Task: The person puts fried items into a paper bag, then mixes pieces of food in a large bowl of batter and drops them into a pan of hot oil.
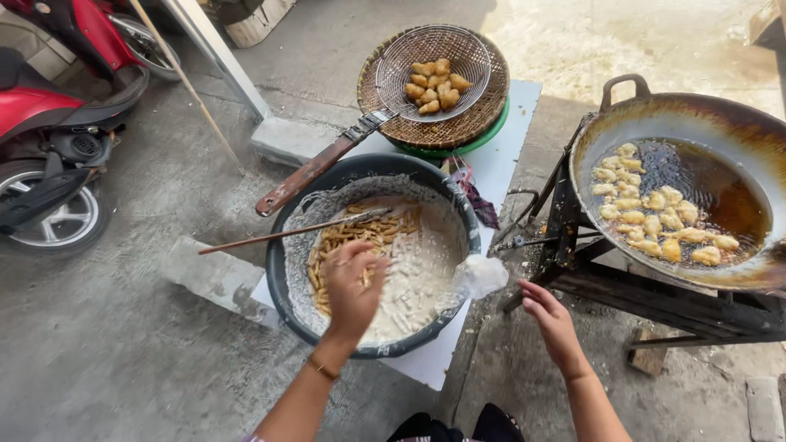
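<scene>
A dark round basin (288, 288) lined with clear plastic holds white batter and several pale yellow strips of food (360, 236). My left hand (352, 286) reaches down into the basin, fingers curled over the strips; whether it grips any is unclear. My right hand (550, 321) hovers open beside the basin's right rim, near a bunched corner of the plastic liner (483, 275). A thin stick (286, 233) rests across the basin's left rim.
At right a big wok (737, 131) of hot oil with several frying pieces stands on a dark metal stand (655, 299). Behind the basin, a wire skimmer (434, 61) with fried pieces rests on a woven tray. A red scooter (57, 123) stands at left.
</scene>
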